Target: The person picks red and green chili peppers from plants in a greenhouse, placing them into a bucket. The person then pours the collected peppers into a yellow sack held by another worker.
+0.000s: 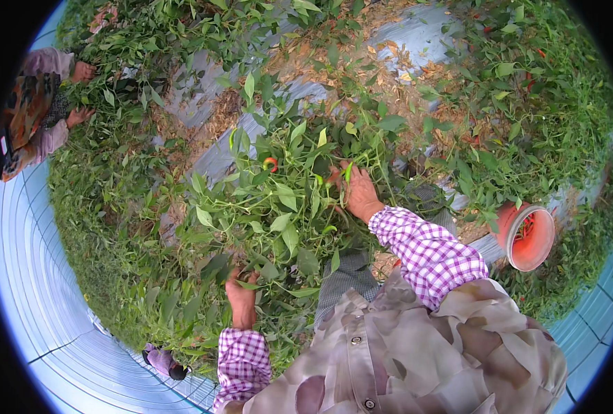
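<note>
Before me spreads a leafy chili pepper plant (286, 196). My right hand (361, 191) reaches into its stems at the right, its fingers partly behind leaves, beside a green chili pepper (348, 172). Whether the fingers grip anything cannot be told. Low on the plant's left side, my left hand (242, 295) is among the leaves, fingertips partly covered. A curled red and green chili pepper (271, 164) hangs at the plant's upper left. Another green chili pepper (330, 228) hangs below my right hand.
A red plastic bucket (503, 227) holding red chili peppers lies tilted at the right. Grey plastic mulch film (218, 160) and dry leaves cover soil between rows. A co-worker's hands (83, 72) are in plants at the upper left; another person (161, 361) is farther off, lower left.
</note>
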Demonstrator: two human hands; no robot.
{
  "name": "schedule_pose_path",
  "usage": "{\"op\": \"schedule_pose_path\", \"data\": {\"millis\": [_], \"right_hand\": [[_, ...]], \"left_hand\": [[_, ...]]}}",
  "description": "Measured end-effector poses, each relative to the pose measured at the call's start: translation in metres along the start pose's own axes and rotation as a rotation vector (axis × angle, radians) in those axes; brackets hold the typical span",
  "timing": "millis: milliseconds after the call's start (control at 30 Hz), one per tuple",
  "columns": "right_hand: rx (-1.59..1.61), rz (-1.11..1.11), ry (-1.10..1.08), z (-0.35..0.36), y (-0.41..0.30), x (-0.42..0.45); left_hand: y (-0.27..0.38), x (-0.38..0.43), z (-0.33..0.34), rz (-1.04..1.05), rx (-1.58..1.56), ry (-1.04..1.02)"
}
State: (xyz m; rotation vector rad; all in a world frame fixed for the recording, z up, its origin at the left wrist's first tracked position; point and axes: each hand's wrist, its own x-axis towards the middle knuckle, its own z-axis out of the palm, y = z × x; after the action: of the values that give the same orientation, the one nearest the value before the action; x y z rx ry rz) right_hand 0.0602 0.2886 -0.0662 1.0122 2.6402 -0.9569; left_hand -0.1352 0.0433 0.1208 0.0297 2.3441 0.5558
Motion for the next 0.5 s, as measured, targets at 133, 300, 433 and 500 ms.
{"op": "schedule_pose_path", "data": {"millis": [133,300,433,500], "right_hand": [[-0.019,0.009,0.009,0.006,0.001,-0.009],[-0.061,-0.003,-0.047,0.001,-0.002,-0.013],[-0.126,0.006,-0.092,0.004,-0.008,-0.012],[-0.194,0.009,-0.125,0.007,-0.007,-0.014]], "left_hand": [[0.111,-0.027,-0.002,0.43,-0.105,0.046],[0.182,0.004,0.078,1.128,0.432,-0.155],[0.174,0.027,0.155,1.056,0.905,-0.321],[0.173,0.037,0.186,0.898,1.048,-0.31]]}}
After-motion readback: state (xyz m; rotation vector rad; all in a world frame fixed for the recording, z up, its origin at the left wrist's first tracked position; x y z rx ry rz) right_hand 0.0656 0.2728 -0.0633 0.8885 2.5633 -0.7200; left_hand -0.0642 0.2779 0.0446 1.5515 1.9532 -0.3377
